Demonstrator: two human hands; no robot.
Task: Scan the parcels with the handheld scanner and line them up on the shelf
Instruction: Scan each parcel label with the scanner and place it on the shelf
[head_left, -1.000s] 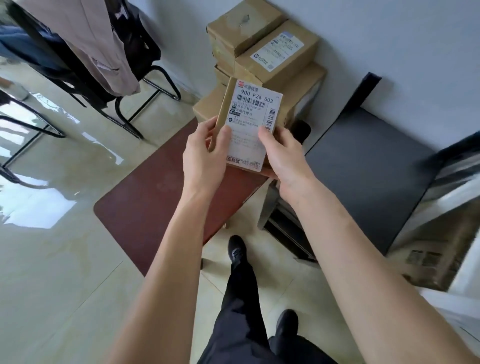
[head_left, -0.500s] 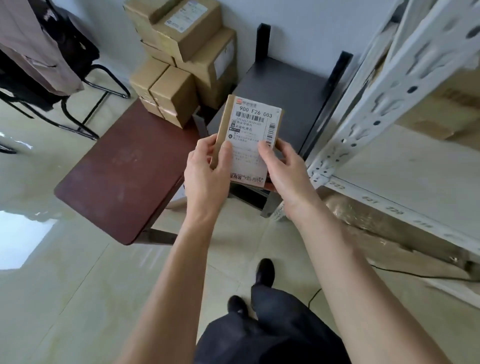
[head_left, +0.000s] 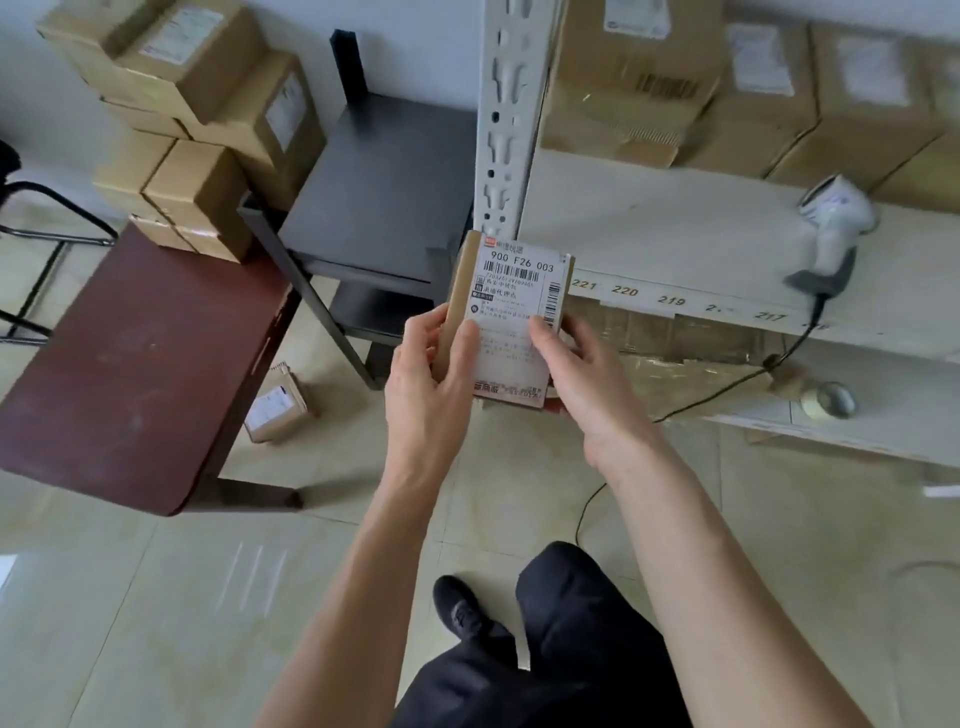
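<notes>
we hold the parcel (head_left: 511, 322) upright in front of the shelf (head_left: 675, 234), label facing us, left hand (head_left: 426, 384) gripping its left edge and right hand (head_left: 582, 374) gripping its right edge. the scanner (head_left: 831, 228) lies on the shelf, well apart to the right, so freeing the right hand leaves 1 hand on a narrow edge and the parcel could tip or drop. the scanner's cable (head_left: 727, 384) hangs off the shelf's front and could snag as we lift it.
</notes>
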